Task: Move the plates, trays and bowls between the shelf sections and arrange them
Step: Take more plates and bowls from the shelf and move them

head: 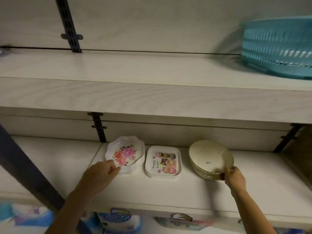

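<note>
Three stacks stand on the lower shelf (168, 191). At the left is a stack of scalloped white plates with pink flowers (128, 152); my left hand (103, 173) grips the top plate's near-left rim and tilts it up. In the middle lies a stack of square white trays with an Easter picture (163, 162), untouched. At the right is a stack of cream bowls (209, 157); my right hand (233, 177) pinches the near-right rim of the top bowl, which is tipped up.
A teal slotted plastic basket (276, 48) sits on the upper shelf (118, 92) at the right. Dark metal shelf brackets (98, 127) run up the back wall. Blurred packaged goods (118, 220) hang below the lower shelf's front edge.
</note>
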A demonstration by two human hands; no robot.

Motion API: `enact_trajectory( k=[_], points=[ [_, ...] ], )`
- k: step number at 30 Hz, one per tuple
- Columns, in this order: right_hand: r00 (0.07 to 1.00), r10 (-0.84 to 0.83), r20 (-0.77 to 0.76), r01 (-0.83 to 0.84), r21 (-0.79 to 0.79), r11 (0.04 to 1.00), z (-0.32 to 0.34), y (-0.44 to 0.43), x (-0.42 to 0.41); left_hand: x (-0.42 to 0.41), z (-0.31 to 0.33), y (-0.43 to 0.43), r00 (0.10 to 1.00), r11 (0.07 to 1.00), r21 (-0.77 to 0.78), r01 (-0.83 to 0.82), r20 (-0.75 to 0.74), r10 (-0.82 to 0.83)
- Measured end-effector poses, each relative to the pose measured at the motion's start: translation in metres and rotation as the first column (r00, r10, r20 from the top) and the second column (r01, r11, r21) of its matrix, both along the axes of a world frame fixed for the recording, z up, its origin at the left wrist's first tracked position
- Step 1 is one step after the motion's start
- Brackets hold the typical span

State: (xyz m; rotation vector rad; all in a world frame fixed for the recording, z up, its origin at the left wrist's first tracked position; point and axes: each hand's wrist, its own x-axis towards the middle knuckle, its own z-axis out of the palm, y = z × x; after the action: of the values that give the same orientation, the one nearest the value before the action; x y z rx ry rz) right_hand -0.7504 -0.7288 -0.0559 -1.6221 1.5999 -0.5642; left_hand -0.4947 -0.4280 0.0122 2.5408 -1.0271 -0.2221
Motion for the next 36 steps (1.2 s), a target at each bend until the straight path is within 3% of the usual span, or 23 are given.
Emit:
enact_trajectory(
  k=[7,11,16,21,27,31,36],
  points=[
    [0.994,0.081,-0.07,-0.085,-0.064,0.994,0.017,0.021,-0.008,-0.016,-0.002,0.017,0.995,0.997,0.005,-0.079,-0.055,0.079],
    [0.936,0.318,-0.15,-0.34,-0.158,0.927,0.03,0.045,-0.001,-0.019,-0.002,0.03,0.988,0.992,0.05,-0.117,-0.093,0.121],
    [0.723,0.636,-0.27,-0.689,-0.217,0.692,0.052,0.079,0.029,-0.026,0.002,0.061,0.974,0.986,-0.007,-0.167,-0.157,0.164],
    [0.476,0.806,-0.351,-0.879,-0.2,0.432,0.063,0.126,0.076,-0.031,0.0,0.121,0.959,0.971,-0.015,-0.239,-0.161,0.233],
    [0.256,0.893,-0.369,-0.958,-0.22,0.184,0.07,0.2,0.132,-0.023,-0.002,0.208,0.909,0.909,-0.018,-0.417,-0.022,0.417],
    [0.155,0.9,-0.406,-0.973,-0.222,0.067,0.072,0.256,0.164,-0.011,-0.003,0.262,0.848,0.849,-0.051,-0.525,0.054,0.527],
    [0.08,0.895,-0.439,-0.978,-0.21,-0.015,0.078,0.324,0.202,0.016,0.007,0.333,0.843,0.85,-0.003,-0.526,0.127,0.523]
  ],
)
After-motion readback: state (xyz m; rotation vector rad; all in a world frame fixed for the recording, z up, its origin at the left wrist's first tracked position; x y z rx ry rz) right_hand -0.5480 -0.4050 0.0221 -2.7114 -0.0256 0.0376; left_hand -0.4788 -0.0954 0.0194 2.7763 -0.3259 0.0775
